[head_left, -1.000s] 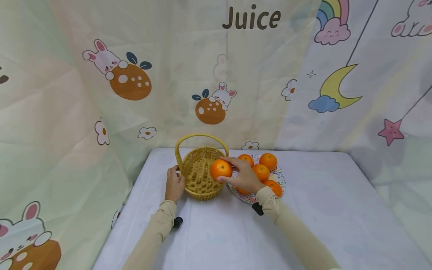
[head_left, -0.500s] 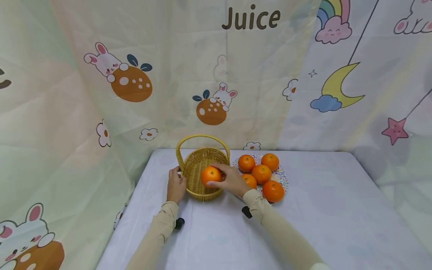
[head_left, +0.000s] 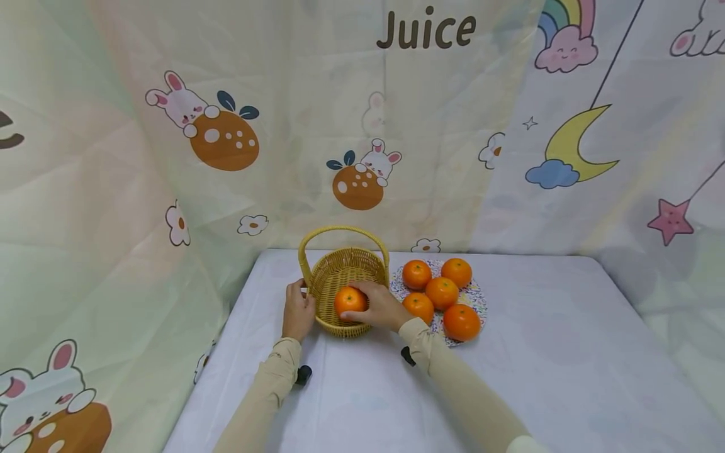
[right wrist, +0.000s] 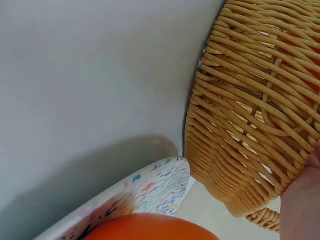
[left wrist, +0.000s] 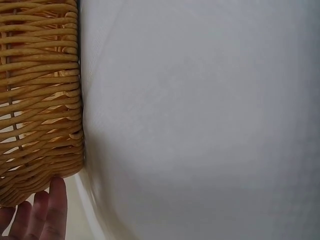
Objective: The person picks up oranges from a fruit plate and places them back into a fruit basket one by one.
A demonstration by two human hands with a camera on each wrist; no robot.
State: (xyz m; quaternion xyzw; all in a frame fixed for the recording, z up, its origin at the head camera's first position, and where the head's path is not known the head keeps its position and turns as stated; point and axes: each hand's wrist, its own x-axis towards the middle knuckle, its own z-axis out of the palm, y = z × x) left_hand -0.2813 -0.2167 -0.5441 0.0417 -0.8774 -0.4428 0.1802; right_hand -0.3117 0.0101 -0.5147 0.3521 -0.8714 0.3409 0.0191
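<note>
- We see right hand [head_left: 381, 308] gripping round orange fruit [head_left: 348, 304]; round yellow wicker basket [head_left: 340, 330] surrounds its fingertips.
- Left hand [head_left: 299, 314]: straight fingers touch basket's outside; weak bracing could let it tip.

The head view is looking forward and down over the white tablecloth [head_left: 566, 365] from well back. Both wrist views are peering close, tipped sideways, at the wicker basket [left wrist: 40, 100] all three are sharing; head and right wrist are sharing the colour-flecked plate [right wrist: 162, 189].
</note>
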